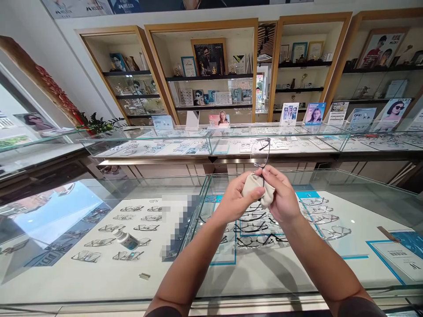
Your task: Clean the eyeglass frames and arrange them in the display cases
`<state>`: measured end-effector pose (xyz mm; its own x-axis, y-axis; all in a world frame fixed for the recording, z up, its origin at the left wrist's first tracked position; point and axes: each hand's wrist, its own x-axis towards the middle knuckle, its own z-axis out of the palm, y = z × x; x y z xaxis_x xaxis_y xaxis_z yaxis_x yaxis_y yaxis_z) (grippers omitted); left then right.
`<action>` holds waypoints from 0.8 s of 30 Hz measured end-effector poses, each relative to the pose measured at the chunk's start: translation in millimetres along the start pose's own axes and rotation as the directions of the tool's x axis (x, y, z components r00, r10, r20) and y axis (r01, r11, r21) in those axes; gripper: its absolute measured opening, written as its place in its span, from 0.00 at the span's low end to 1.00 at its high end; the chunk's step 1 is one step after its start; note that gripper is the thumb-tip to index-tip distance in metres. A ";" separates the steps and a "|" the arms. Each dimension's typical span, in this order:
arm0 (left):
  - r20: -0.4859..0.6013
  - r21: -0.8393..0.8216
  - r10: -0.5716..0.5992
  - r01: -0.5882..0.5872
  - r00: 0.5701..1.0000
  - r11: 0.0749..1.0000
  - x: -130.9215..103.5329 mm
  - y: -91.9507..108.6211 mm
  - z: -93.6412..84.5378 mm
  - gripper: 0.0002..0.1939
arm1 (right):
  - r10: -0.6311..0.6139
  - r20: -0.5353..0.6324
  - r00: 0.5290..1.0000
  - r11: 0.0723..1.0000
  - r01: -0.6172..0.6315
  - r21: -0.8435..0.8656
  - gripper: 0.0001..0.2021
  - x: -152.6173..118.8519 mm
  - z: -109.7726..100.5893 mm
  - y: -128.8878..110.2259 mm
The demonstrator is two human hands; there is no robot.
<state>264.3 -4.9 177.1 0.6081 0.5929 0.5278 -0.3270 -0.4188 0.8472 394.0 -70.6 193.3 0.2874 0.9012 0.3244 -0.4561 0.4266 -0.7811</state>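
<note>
Both my hands are raised together over the glass display counter. My left hand [238, 198] is closed on a cream-coloured cloth [269, 196], its thumb pressed across the front. Opposite it, my right hand [284, 193] pinches a pair of eyeglasses [268, 154] with a thin dark frame, close against the cloth. One lens rim stands upright above my fingers; the cloth and my fingers hide much of the rest. Beneath my hands, several rows of eyeglasses [254, 240] lie inside the case.
A small white spray bottle [126, 239] stands on the left glass counter [109, 290]. A small metallic piece [144, 276] shows near its front. Another glass showcase [231, 145] runs across behind, bearing upright cards [290, 113]. Wood-framed shelves [201, 26] line the back wall.
</note>
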 end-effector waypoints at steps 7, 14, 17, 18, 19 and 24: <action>-0.218 0.064 0.075 -0.062 0.973 0.996 0.3 -1.4 9.3 0.31 | -0.006 0.068 0.998 0.999 0.009 -0.047 0.15 -1.9 3.9 4.2; -0.255 -0.041 -0.066 0.057 0.965 0.998 -5.7 0.2 0.7 0.30 | -0.096 -0.005 0.995 0.995 0.096 -0.042 0.11 -4.0 -3.3 -8.9; -0.360 -0.150 -0.111 0.060 0.926 0.987 -16.4 -2.3 -10.2 0.28 | -0.182 0.017 0.983 0.979 0.183 -0.092 0.09 -8.9 -4.7 -18.3; -0.401 -0.173 -0.132 0.067 0.907 0.983 -22.5 -2.0 -15.5 0.29 | -0.200 0.040 0.979 0.974 0.203 -0.103 0.09 -11.0 -4.5 -20.3; -0.438 -0.191 -0.158 0.080 0.885 0.978 -30.0 -1.1 -21.8 0.30 | -0.208 0.066 0.976 0.971 0.214 -0.109 0.09 -13.2 -4.1 -21.6; -0.610 -0.234 -0.304 0.200 0.732 0.951 -86.3 2.5 -65.1 0.32 | -0.116 0.173 0.978 0.984 0.137 -0.116 0.10 -28.5 -5.0 -14.5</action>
<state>163.9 -12.3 137.6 0.1031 0.9807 0.1660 -0.3586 -0.1191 0.9259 396.7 -102.9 192.6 0.1880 0.8454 0.4999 -0.3114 0.5340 -0.7861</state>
